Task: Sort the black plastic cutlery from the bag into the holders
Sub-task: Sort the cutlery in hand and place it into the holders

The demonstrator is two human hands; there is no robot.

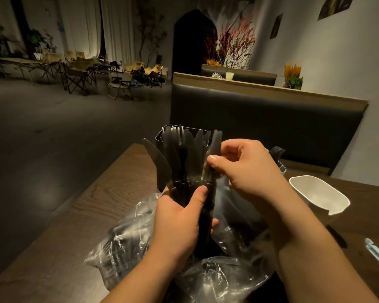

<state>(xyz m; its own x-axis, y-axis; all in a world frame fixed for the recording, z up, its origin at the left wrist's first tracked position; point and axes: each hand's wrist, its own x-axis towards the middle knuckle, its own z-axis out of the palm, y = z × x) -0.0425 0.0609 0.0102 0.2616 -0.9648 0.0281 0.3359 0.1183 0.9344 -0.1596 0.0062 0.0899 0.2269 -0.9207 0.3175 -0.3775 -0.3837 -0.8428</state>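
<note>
Left hand [177, 217] grips the knife bundle [177, 162] upright over the bag [127, 243], likely so the pinching right hand [247, 169] can separate one knife [214, 145].

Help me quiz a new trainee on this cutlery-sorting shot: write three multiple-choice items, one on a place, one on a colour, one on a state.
1. Where does the white tub stand?
A. On the table, right of the hands.
B. On the floor.
C. On a folding chair.

2. What colour is the knife bundle?
A. White.
B. Black.
C. Blue.

3. What is the left hand doing?
A. Lying flat.
B. Gripping the bundle.
C. Hanging empty.

Answers:
1 A: it sits on the wood just beyond the right hand.
2 B: every blade is dark.
3 B: its fingers and thumb wrap the handles.
</note>
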